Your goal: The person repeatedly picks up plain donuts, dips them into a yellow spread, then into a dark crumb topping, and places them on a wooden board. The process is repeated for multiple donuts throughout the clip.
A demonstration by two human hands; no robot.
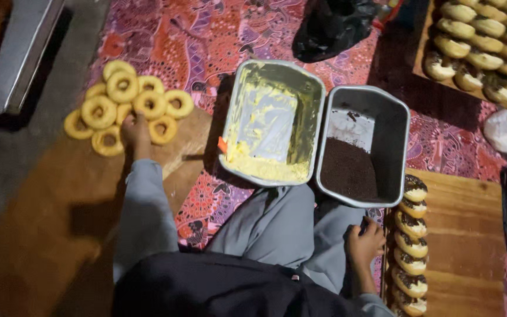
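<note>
While the left hand (136, 132) rests fingers-spread on plain ring doughnuts (125, 104) at ten o'clock, grip unclosed, lifting one gently seems wise; the right hand (364, 238) curls, holding unclear.

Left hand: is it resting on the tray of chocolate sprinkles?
No, the left hand is on the pile of plain doughnuts on the wooden board, well apart from the sprinkle tray.
</note>
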